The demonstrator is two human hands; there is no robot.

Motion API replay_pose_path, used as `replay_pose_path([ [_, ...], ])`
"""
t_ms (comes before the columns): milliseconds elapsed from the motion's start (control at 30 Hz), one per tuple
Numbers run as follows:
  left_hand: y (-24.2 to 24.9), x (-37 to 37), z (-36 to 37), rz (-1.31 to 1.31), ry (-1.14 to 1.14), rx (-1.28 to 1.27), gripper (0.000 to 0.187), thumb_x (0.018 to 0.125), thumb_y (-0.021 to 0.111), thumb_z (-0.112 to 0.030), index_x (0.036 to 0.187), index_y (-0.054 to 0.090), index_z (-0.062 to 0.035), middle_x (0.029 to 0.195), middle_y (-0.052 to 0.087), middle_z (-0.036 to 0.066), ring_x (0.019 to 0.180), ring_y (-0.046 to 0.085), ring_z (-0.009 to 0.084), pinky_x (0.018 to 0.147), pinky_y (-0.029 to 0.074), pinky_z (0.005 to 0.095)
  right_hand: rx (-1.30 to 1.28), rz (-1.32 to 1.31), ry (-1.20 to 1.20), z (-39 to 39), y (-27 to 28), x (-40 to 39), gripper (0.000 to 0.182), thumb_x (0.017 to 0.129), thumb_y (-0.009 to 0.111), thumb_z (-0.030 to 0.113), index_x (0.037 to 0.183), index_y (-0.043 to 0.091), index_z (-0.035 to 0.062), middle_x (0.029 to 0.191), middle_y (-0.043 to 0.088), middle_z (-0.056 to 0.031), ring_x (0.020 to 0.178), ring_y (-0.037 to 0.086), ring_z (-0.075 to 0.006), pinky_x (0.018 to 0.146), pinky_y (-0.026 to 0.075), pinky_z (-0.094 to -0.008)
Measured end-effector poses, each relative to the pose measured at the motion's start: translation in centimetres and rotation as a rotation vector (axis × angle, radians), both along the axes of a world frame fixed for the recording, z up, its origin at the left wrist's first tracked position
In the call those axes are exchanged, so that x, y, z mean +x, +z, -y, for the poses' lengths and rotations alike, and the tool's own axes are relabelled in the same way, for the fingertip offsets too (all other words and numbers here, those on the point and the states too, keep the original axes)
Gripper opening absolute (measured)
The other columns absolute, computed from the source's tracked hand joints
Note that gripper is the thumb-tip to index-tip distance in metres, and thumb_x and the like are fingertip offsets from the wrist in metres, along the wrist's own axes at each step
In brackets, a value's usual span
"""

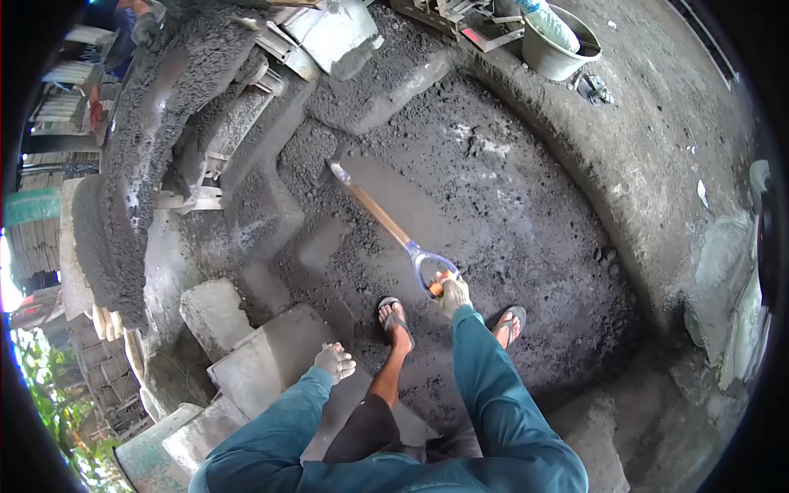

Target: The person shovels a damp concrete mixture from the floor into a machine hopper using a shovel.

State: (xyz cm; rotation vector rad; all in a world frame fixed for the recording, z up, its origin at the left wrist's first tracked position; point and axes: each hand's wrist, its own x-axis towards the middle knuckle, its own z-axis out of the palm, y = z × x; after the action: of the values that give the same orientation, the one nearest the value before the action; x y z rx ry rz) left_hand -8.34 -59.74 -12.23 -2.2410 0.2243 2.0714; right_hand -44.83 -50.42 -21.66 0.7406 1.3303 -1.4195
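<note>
A shovel (380,215) with a wooden shaft and a blue and orange D-shaped handle lies slanted across the view. My right hand (454,296), in a pale glove, is wrapped round its handle grip. The shovel's blade end rests at a heap of dark wet mix (312,152) on the ground. My left hand (335,362), also gloved, is held out over the grey slabs at the lower left, fingers apart, with nothing in it. Both feet, in sandals, stand on the dark ground between and beside my hands.
A bucket (561,49) holding a plastic bottle stands at the top right. Grey blocks (215,316) lie at the left. A long ledge (152,123) carries more dark mix. Another person's gloved hand (145,29) shows at the top left. A low curb (575,156) curves along the right.
</note>
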Motion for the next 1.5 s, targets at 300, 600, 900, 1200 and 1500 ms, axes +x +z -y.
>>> replay_pose_path([
  [300,-7.3,-22.7,0.7,-0.211,-0.037,-0.057,0.047,0.097,0.047,-0.064,0.098,0.052,-0.0172,0.083,0.063,0.006,0.070,0.066,0.0272,0.059,0.053,0.0479,-0.582,0.025,-0.120,-14.7,8.5,1.1,0.023,0.089,0.070,0.016,0.104,0.055,0.0056,0.090,0.062,-0.0097,0.086,0.064,-0.0273,0.084,0.054,-0.0418],
  [600,-13.7,-33.3,-13.3,-0.352,0.224,-0.011,0.023,0.097,0.059,-0.037,0.088,0.047,-0.0190,0.068,0.051,0.001,0.055,0.052,0.0244,0.047,0.046,0.0454,0.299,-0.222,-0.453,-31.6,23.8,1.1,0.011,0.085,0.072,0.008,0.092,0.063,0.0068,0.081,0.064,-0.0062,0.063,0.059,-0.0183,0.054,0.051,-0.0334],
  [900,2.9,-34.2,-38.0,-0.272,0.192,0.285,0.006,0.100,0.046,-0.022,0.095,0.047,-0.0180,0.074,0.050,0.006,0.060,0.053,0.0253,0.058,0.050,0.0517,0.692,-0.408,-0.023,-52.8,38.4,-0.8,0.026,0.090,0.061,0.021,0.108,0.068,0.0031,0.077,0.066,-0.0068,0.061,0.060,-0.0189,0.055,0.051,-0.0301],
  [1200,29.7,-33.6,-21.0,-1.022,0.364,-0.083,0.017,0.094,0.057,-0.016,0.081,0.052,-0.0070,0.083,0.054,0.008,0.081,0.058,0.0301,0.088,0.050,0.0482,0.177,-0.310,-0.060,-52.5,31.3,-8.4,0.017,0.078,0.065,0.008,0.095,0.068,0.0034,0.076,0.066,-0.0100,0.070,0.065,-0.0274,0.056,0.053,-0.0362],
  [1500,16.9,-33.1,-28.6,-0.677,0.362,0.221,0.013,0.090,0.065,-0.025,0.089,0.055,-0.0161,0.082,0.055,0.005,0.073,0.056,0.0274,0.076,0.049,0.0507,0.521,-0.410,0.025,-58.7,38.1,-3.8,0.012,0.079,0.060,0.009,0.086,0.065,0.0009,0.068,0.063,-0.0107,0.049,0.057,-0.0237,0.045,0.048,-0.0379],
])
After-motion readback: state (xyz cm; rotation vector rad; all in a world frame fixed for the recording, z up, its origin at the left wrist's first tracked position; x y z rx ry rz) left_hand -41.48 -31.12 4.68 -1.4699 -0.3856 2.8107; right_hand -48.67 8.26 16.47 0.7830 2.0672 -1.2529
